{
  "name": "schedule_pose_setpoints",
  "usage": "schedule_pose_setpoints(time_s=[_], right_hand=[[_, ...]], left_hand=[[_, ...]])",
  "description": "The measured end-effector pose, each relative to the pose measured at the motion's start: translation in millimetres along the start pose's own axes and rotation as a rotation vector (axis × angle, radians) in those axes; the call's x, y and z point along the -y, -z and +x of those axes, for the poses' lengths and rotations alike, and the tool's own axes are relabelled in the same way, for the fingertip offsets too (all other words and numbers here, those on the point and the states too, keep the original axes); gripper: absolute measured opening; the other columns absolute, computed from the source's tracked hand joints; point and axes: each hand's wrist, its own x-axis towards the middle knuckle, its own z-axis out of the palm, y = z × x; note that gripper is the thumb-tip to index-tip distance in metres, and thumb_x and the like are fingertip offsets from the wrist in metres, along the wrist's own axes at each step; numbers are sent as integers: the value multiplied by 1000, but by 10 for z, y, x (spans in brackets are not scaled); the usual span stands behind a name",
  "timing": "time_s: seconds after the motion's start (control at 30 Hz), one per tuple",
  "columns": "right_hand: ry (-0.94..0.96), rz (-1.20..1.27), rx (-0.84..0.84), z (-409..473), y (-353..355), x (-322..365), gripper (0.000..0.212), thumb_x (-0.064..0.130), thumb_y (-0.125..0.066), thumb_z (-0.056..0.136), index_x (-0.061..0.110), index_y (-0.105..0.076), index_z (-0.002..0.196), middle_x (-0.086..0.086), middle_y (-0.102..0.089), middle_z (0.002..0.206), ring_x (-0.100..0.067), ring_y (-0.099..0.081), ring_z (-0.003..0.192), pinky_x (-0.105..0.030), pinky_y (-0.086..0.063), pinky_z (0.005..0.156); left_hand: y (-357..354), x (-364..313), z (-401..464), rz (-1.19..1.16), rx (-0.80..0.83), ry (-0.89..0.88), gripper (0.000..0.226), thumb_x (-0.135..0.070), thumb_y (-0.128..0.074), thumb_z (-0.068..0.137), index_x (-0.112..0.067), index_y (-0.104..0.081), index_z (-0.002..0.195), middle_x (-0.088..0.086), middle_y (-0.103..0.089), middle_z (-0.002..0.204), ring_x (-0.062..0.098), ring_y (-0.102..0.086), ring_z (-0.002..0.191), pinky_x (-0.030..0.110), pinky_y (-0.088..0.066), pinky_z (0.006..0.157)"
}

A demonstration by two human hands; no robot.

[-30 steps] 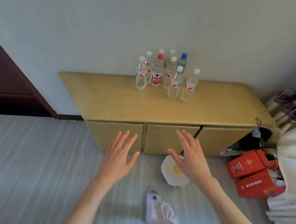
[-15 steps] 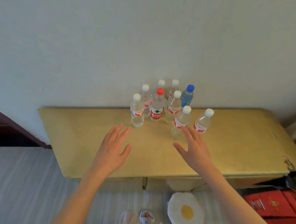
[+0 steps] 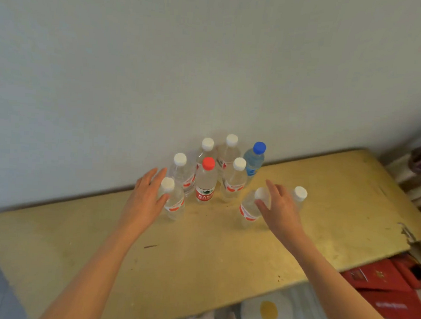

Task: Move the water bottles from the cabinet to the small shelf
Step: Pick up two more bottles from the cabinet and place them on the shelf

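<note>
So there's a bunch of water bottles clustered on top of the yellowish cabinet [image 3: 198, 257], pushed up near the wall [image 3: 210, 60]. Eight of them as far as I can count, all upright. Most have white caps, one in the middle has a red cap and red label [image 3: 205, 183], and one at the back right has a blue cap [image 3: 253, 162].

Left hand [image 3: 145, 199] is out flat-ish with fingers straight, right up against the front-left bottle [image 3: 173, 204]. Thumb sits at the bottle's side, but nothing is wrapped round it, so I wouldn't call it a grip. Behind that bottle is another white-capped one [image 3: 182, 172], so it's pretty crowded back there.

Right hand [image 3: 280, 208] is spread loosely between the two front-right bottles. The nearer one [image 3: 250, 208] is just left of the palm, thumb by its cap, and the far-right one [image 3: 299, 194] is mostly hidden behind the fingers. Can't tell if it's actually touching either one; fingers aren't closed on anything.

Other stuff: the cabinet top is scuffed and chipped at the right edge [image 3: 407, 233]. Below on the floor there are red boxes [image 3: 388, 293] to the right and a fried-egg-looking cushion [image 3: 266, 313] right under the front edge
</note>
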Motion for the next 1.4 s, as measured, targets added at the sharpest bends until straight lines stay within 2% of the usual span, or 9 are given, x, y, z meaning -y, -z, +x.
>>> schedule_pose_setpoints(time_s=[0.23, 0.5, 0.77, 0.93, 1.0, 1.1, 1.2, 1.3, 1.4], right_hand=[[-83, 33, -26, 131, -135, 157, 47, 20, -64, 82, 2, -50, 123, -19, -52, 115, -36, -50, 105, -37, -37, 88], [-123, 63, -119, -41, -206, 162, 35, 7, -62, 82, 1, -54, 116, -19, -55, 109, -36, -50, 102, -36, -38, 83], [-99, 99, -195, -747, -145, -51, 35, 8, -68, 76, -2, -59, 108, -20, -59, 106, -38, -55, 99, -38, -44, 81], [-259, 162, -351, -1628, 43, -267, 41, 15, -68, 79, 4, -57, 117, -14, -60, 111, -29, -55, 100, -13, -29, 81], [-316, 169, -399, -2098, 87, -377, 41, 18, -67, 81, 7, -56, 119, -11, -58, 114, -25, -52, 104, -9, -24, 81], [-433, 200, -490, -2852, 177, -585, 40, 18, -67, 80, 10, -55, 118, -8, -58, 115, -22, -51, 107, -12, -26, 83], [-534, 165, -608, -3683, 259, -822, 37, 12, -71, 75, 6, -60, 110, -12, -62, 106, -28, -55, 101, -14, -29, 83], [-633, 124, -688, -4561, 325, -1016, 35, 17, -70, 74, 6, -62, 107, -10, -65, 103, -27, -58, 97, -20, -38, 83], [-679, 81, -782, -5422, 362, -1186, 35, 23, -64, 73, 2, -64, 101, -11, -68, 94, -22, -56, 89, -22, -39, 80]], left_hand=[[-161, 69, 230, -144, 16, 4, 37, -12, -70, 75, -11, -58, 110, 12, -58, 105, 31, -53, 98, 36, -40, 86], [-182, 79, 159, -168, 18, -43, 35, -11, -71, 74, -13, -60, 107, 12, -58, 101, 29, -52, 97, 29, -35, 82], [-246, -292, -123, -226, 178, -217, 35, -14, -70, 75, -16, -61, 109, -1, -58, 111, 22, -53, 101, 27, -36, 89], [-469, -824, -527, -228, 310, -455, 36, -14, -71, 74, -14, -60, 108, -4, -56, 102, 14, -50, 91, 13, -29, 82], [-610, -1064, -783, -219, 393, -586, 34, -21, -67, 72, -13, -62, 105, -4, -56, 99, 10, -48, 89, 12, -28, 81], [-791, -1519, -1194, -220, 506, -748, 35, -20, -62, 66, -11, -62, 100, -5, -55, 95, 3, -44, 86, 11, -28, 78], [-993, -2011, -1719, -216, 580, -941, 32, -11, -69, 68, -9, -61, 99, -2, -57, 95, 8, -48, 87, 11, -29, 79], [-1186, -2481, -2409, -249, 673, -1049, 36, 1, -72, 69, -10, -61, 102, -1, -57, 98, 13, -51, 91, 9, -29, 83], [-1397, -2866, -3126, -305, 749, -1140, 34, -1, -71, 69, -9, -62, 101, -1, -57, 95, 8, -51, 88, 7, -32, 79]])
